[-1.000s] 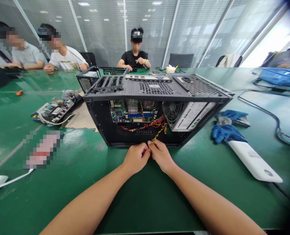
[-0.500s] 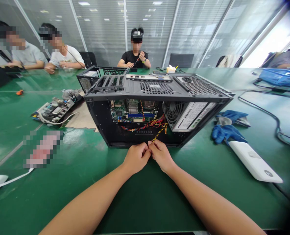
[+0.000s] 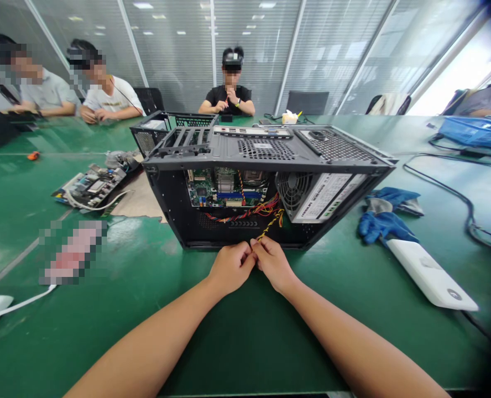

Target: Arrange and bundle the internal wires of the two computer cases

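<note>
A black computer case stands on the green table with its open side toward me. Inside it show a motherboard and, on the right, a power supply with a fan grille. A twisted yellow-and-black cable runs from the power supply's wire bundle out to my fingers at the case's lower front edge. My right hand is closed in a pinch on that cable. Touching it, my left hand is also closed, at the cable's end; what lies between its fingers is hidden.
Left of the case lie a loose circuit board on cardboard and a blurred-out flat device. To the right are blue gloves, a white power bank and a black cable. Several people sit around the table.
My hands, the cable and the case hold the same place. Across the table, the person in black has shifted their hands, and the one in white has brought theirs together.
</note>
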{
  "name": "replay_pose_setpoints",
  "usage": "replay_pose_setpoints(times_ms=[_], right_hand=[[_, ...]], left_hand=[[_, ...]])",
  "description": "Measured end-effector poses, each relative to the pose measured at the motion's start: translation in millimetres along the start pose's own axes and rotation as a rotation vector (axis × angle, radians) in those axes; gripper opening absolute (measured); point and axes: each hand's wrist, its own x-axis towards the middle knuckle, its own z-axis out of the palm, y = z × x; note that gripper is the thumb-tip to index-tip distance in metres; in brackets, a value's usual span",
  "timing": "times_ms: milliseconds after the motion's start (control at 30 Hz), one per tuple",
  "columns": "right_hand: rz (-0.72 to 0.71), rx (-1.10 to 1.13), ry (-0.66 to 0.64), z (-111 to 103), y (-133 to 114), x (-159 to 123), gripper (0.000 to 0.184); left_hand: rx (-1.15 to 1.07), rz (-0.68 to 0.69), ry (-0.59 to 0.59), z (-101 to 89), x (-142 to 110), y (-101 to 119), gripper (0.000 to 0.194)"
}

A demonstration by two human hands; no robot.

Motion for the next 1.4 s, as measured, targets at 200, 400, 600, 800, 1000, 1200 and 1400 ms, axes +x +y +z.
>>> replay_pose_setpoints(times_ms=[200, 400, 600, 800, 1000, 1200, 1400], right_hand=[[0.008, 0.0, -0.001, 0.1, -0.6, -0.2, 0.046], [0.011, 0.003, -0.004, -0.7, 0.1, 0.1, 0.046], [-0.003, 0.01, -0.005, -0.8, 0.0, -0.2, 0.046], [0.012, 0.006, -0.006, -0.5, 0.1, 0.0, 0.047], [0.019, -0.006, -0.003, -1.0, -0.3, 0.4, 0.048], [0.003, -0.001, -0.003, -1.3, 0.9, 0.7, 0.048], [-0.005, -0.005, -0.003, -0.9, -0.2, -0.1, 0.047]], left_hand=[[0.01, -0.001, -0.001, 0.1, 0.8, -0.4, 0.019], [0.003, -0.002, 0.0, -0.5, -0.2, 0.6, 0.018], [0.015, 0.022, -0.004, -0.1, -0.6, -0.5, 0.02], [0.042, 0.023, -0.049, 0.0, -1.2, -1.3, 0.025], [0.054, 0.021, -0.006, -0.6, -1.8, -0.6, 0.022], [0.02, 0.005, 0.016, -0.4, -1.8, 1.2, 0.02], [-0.008, 0.005, 0.026, -0.5, -1.4, 2.1, 0.019]])
